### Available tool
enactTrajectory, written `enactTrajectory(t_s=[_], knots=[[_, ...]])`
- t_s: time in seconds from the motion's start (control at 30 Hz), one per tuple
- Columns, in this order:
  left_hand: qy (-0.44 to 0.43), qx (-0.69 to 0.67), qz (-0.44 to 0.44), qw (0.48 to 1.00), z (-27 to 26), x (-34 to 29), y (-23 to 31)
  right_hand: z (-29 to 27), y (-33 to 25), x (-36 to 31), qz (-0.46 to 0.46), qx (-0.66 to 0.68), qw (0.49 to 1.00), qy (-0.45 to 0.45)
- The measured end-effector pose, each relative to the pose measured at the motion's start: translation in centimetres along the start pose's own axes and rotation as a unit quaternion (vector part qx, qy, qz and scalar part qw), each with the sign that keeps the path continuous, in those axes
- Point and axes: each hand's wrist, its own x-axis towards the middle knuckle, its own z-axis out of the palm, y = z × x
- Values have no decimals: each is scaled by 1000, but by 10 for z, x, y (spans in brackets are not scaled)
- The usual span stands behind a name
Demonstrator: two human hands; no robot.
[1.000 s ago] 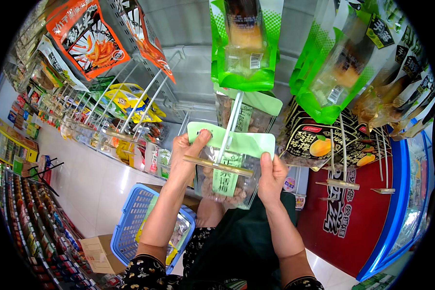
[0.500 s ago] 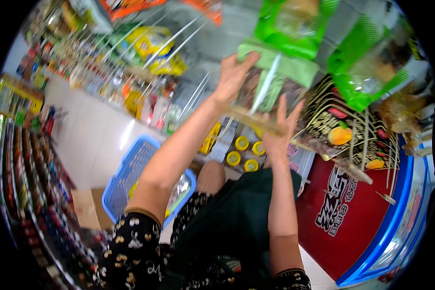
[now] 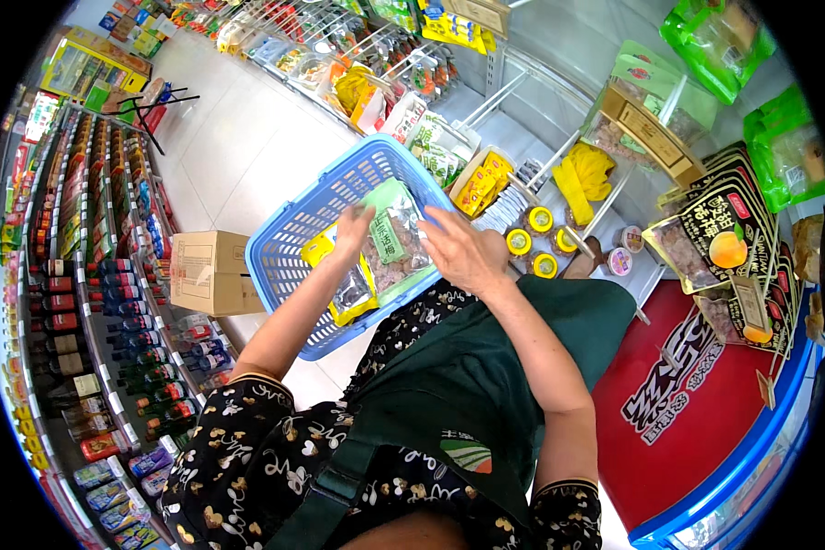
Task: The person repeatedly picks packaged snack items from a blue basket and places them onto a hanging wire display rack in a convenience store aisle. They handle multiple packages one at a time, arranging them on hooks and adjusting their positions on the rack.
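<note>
"So, where's the green pack (image 3: 396, 240)?"

"Lying in the blue basket (image 3: 312, 206), brownish pieces showing through its clear front."

"Is anyone gripping it?"

"The left hand (image 3: 350, 236) is at its upper left side, fingers bent by the green top. I can't tell whether they pinch it or only touch it."

"And the right hand (image 3: 463, 252)?"

"Spread, with the fingertips near the pack's right edge. It's a bit blurred, so I can't say whether they touch."

"What else is in there?"

"A yellow pack (image 3: 344, 289) to the left, partly under the left wrist."

"And around the basket?"

"A carton (image 3: 206, 270) sits on the floor (image 3: 238, 128) just to its left. To the right are jars (image 3: 540, 219) with yellow lids, on a low shelf. The apron (image 3: 449, 376) is dark green, nearest the camera."

"Farther out?"

"Bottles (image 3: 142, 339) in rows on the far left. Over on the right, black packs (image 3: 733, 234) hang above a red panel (image 3: 678, 467)."
</note>
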Motion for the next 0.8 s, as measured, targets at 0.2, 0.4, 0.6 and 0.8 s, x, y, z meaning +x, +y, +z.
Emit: enactTrajectory(t_s=[0.2,0.4,0.6,0.8], knots=[[-106,-193,-372,902,16,-28,-66,19,-8,-5,28,-93,986,-139],[-108,-386,-357,844,10,-29,-55,20,-8,-6,29,-98,986,-135],[-229,-485,-354,766,-46,-56,16,-2,-25,5,232,228,945,41],[-267,-279,-71,919,-76,-127,121,-37,2,13,280,629,717,107]])
